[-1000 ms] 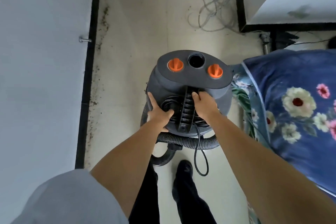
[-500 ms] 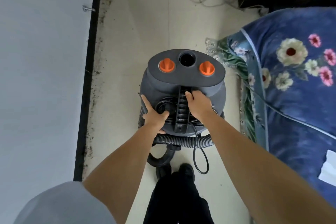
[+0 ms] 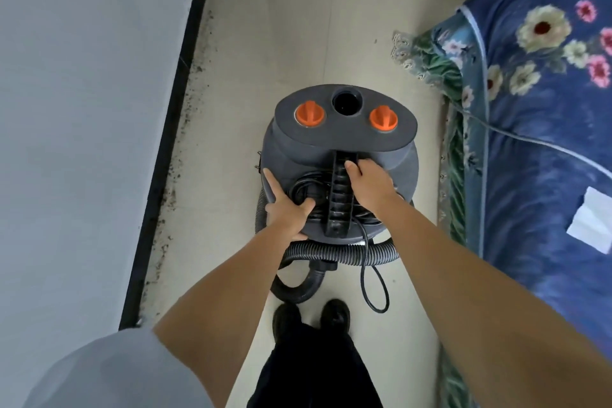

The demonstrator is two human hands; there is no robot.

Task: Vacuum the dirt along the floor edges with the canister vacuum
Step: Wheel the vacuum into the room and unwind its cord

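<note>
Head view shows the canister vacuum point(image 3: 337, 156) standing on the pale floor point(image 3: 298, 26) between the wall's black skirting point(image 3: 165, 156) on the left and a flowered blue quilt point(image 3: 543, 142) on the right. The left hand point(image 3: 287, 209) lies with fingers spread against the canister's left flank beside the wound cord, thumb across the top; the right hand point(image 3: 371, 184) is curled around the ribbed carry handle point(image 3: 339, 195), fingertips tucked under its far end. The ribbed hose point(image 3: 341, 253) wraps around the near side of the body, and a loose loop of power cord point(image 3: 372, 285) dangles to the floor just ahead of the person's shoes point(image 3: 311, 316). Dark dirt point(image 3: 178, 175) speckles the floor all along the skirting, untouched, so the cleaning itself appears not yet begun. The likely trouble is that dangling cord: a step forward could catch it underfoot and jerk the canister. The hose could also slip off its coil and snag, and the quilt's fringe hangs near enough to be drawn in once suction starts.
</note>
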